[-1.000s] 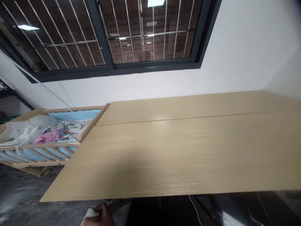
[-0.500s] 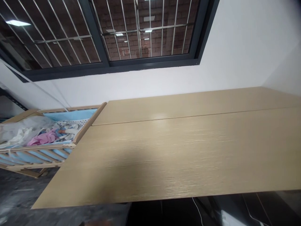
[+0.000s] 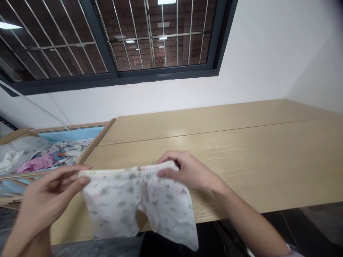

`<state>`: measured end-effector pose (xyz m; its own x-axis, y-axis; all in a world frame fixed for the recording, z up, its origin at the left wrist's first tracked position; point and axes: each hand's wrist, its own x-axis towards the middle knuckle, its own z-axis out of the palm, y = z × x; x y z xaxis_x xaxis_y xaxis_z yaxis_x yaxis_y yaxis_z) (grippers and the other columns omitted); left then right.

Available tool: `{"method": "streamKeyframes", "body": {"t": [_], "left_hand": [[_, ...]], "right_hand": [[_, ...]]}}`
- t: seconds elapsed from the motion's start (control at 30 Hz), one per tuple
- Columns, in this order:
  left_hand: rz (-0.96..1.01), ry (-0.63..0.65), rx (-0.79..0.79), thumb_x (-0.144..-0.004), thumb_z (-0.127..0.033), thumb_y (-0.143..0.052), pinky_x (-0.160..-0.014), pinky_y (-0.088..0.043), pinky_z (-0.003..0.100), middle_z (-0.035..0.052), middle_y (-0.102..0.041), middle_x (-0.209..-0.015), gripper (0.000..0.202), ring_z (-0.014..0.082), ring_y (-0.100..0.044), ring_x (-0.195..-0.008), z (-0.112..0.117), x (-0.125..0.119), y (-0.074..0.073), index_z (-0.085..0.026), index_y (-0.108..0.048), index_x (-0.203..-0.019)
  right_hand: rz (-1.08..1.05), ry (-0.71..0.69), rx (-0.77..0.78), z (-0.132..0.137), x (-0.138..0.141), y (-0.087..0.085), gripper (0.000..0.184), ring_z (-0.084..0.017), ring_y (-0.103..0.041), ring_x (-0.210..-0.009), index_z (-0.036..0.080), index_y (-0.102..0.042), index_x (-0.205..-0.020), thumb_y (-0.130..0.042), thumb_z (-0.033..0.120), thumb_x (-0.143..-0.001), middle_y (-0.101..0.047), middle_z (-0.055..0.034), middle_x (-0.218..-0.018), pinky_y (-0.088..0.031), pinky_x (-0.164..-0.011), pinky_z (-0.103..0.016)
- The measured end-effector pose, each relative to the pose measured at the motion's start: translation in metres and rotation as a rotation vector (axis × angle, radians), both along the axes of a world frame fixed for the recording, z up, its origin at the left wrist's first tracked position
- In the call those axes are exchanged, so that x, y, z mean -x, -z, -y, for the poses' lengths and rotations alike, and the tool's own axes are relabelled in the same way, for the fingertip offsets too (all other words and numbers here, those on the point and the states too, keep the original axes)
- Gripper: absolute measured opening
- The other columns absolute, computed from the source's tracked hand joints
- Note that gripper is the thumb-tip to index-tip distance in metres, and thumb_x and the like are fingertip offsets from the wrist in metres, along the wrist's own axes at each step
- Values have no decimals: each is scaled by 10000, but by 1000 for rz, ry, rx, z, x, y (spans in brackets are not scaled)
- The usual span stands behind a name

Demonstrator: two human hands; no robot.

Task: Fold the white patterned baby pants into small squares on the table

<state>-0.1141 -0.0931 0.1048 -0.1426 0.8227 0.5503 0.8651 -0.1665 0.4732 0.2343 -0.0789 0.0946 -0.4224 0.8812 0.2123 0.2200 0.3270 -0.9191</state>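
Note:
A small pair of white baby pants [image 3: 118,200] with a green and pink print hangs by its waistband between my hands, above the near edge of the table. My left hand [image 3: 57,196] pinches the waistband at its left end. At the right end, the thumb and fingers of my right hand [image 3: 184,169] grip the same band. The two legs dangle downward, slightly blurred, with a gap between them. Beneath the pants lies the light wood table [image 3: 254,157].
To the left stands a wooden crib [image 3: 98,142] with blue lining, holding a pile of clothes [image 3: 40,160] and clear plastic. Behind the table rises a white wall [image 3: 257,53] with a dark-framed, barred window [image 3: 160,71]. A seam runs along the tabletop.
Both my hands have come up into view, stretching the pants by the waistband over the table's near side. The view has shifted slightly to the right.

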Motion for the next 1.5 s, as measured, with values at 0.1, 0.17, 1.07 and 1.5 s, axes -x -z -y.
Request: {"method": "streamKeyframes", "body": {"t": [0.1, 0.17, 1.07, 1.5], "left_hand": [[205, 198, 119, -716, -641, -721, -707, -587, 325, -52, -739, -779, 421, 184, -690, -734, -58, -24, 6, -285, -714, -940], [235, 282, 187, -744, -599, -714, -728, -582, 316, -4, -755, -849, 413, 202, -697, -787, -96, -40, 12, -260, -709, -981], [-262, 402, 303, -980, -326, -473, -1002, -419, 421, 127, -658, -1148, 213, 293, -578, -1126, -125, -168, 85, -197, -620, -1065], [-361, 649, 797, -939, -511, -426, -734, -453, 476, 193, -738, -938, 450, 362, -687, -897, 34, -254, 132, -171, -718, -972]], "right_hand": [[65, 52, -49, -46, -25, 1, 242, -110, -493, -592, 183, -760, -999, -665, 365, -871, -661, -2, -768, -361, -552, -234], [76, 61, -41, -77, -37, 10, 227, -124, -537, -637, 155, -755, -1010, -633, 296, -881, -673, -16, -783, -391, -589, -238], [435, 428, -29, -250, -39, 158, 210, -145, -608, -782, 118, -702, -1004, -646, 141, -802, -718, -71, -922, -432, -719, -222], [442, 396, 45, -254, -51, 150, 122, -139, -651, -761, 124, -701, -890, -689, 190, -788, -753, -72, -869, -429, -658, -202]]}}
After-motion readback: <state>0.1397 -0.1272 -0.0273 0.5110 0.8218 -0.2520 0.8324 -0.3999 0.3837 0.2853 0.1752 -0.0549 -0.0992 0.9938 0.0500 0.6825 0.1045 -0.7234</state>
